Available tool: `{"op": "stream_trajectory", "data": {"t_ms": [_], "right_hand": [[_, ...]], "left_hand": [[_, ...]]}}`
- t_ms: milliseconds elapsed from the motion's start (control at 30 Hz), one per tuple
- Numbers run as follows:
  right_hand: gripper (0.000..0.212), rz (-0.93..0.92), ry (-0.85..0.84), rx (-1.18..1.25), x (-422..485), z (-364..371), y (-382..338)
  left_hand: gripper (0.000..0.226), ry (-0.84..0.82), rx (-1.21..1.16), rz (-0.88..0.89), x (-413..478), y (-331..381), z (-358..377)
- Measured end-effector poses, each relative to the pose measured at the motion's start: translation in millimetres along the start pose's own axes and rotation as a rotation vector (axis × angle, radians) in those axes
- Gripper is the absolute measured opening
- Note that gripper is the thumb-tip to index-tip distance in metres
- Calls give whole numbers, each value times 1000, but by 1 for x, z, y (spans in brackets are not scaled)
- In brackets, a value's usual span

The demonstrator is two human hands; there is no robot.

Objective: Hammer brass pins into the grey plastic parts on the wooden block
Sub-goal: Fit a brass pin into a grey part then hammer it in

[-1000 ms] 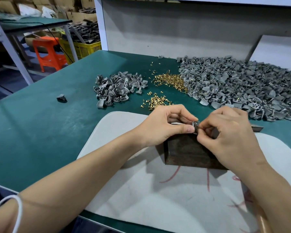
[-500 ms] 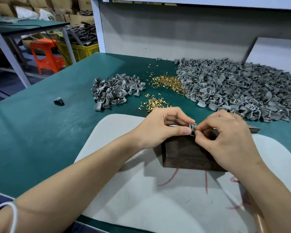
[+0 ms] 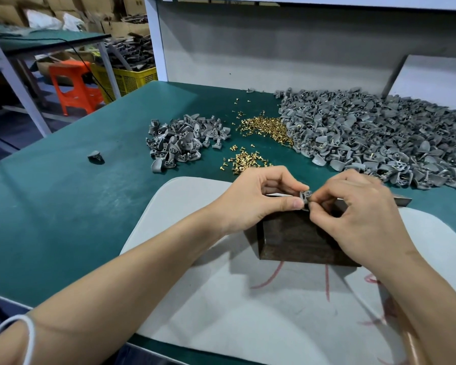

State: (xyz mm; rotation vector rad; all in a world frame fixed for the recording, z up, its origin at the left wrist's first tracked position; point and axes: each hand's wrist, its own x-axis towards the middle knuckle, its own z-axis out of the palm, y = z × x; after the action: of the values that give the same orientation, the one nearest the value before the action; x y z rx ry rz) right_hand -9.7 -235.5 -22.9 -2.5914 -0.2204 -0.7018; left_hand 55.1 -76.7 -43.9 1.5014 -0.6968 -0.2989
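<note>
A: Hardly anything moves since a second ago: left hand (image 3: 258, 198) and right hand (image 3: 361, 214) stay at the wooden block (image 3: 295, 241) top.
B: Grip?
A: Both pinch the grey part (image 3: 306, 195) between them. Pin too small to confirm.
B: Progress?
A: Seating stage, no hammer visible. Heap (image 3: 379, 138) beyond right hand shows brass, likely done; small pile (image 3: 184, 143) beyond left hand likely pending.

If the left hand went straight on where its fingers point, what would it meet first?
Most likely the right hand, just across the grey part that the left hand pinches.
</note>
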Motion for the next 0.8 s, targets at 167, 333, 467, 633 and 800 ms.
{"op": "stream_trajectory", "data": {"t_ms": [167,333,467,633,800], "right_hand": [[13,-1,-15,5,0,1,-1],[17,120,-123,155,5,-14,5],[14,356,102,42,9,-35,36],[46,764,-234,-242,4,-22,72],[42,867,-151,-200,9,-18,78]], "left_hand": [[26,-4,1,1,0,1,0],[27,7,50,-1,1,2,-1],[28,-21,68,-1,1,2,-1],[25,-44,116,-11,-2,4,0],[21,-35,115,-21,-2,6,-1]]}}
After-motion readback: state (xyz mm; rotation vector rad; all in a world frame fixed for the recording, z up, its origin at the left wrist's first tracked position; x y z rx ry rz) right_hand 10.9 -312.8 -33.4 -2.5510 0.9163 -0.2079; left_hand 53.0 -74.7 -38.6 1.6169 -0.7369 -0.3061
